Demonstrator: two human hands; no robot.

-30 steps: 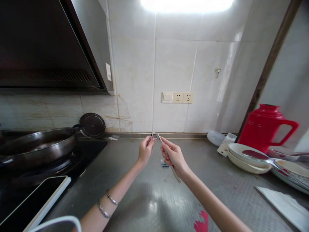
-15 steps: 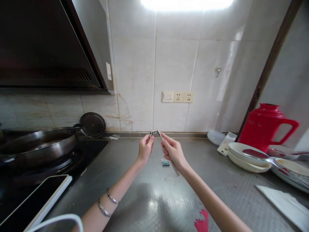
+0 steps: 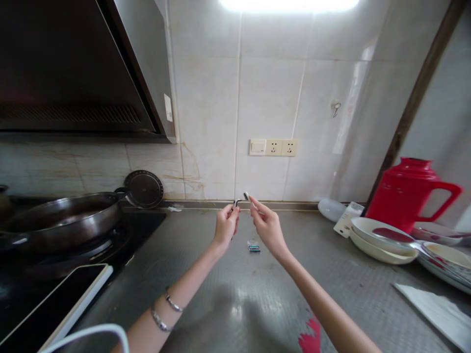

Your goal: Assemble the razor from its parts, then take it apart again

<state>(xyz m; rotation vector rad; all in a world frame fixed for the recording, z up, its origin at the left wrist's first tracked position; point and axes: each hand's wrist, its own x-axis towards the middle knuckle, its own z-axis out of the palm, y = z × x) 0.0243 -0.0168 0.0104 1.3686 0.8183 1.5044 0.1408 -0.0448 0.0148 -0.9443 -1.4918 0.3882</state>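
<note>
Between pan (image 3: 97, 215) (contents unclear) and flask (image 3: 401, 203), left fingers (image 3: 225, 213) round bent tool (image 3: 236, 202), right fingers (image 3: 259, 207) round brush (image 3: 246, 195)

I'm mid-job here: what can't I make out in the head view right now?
In the head view:
- Bent piece: the left hand covers its lower part.
- Dark-tipped stick: the right hand covers most of it.
- Teal pieces: too small to identify.
- Pan: its near wall hides part of the inside.
- Phone: cut off by the picture's edge.
</note>
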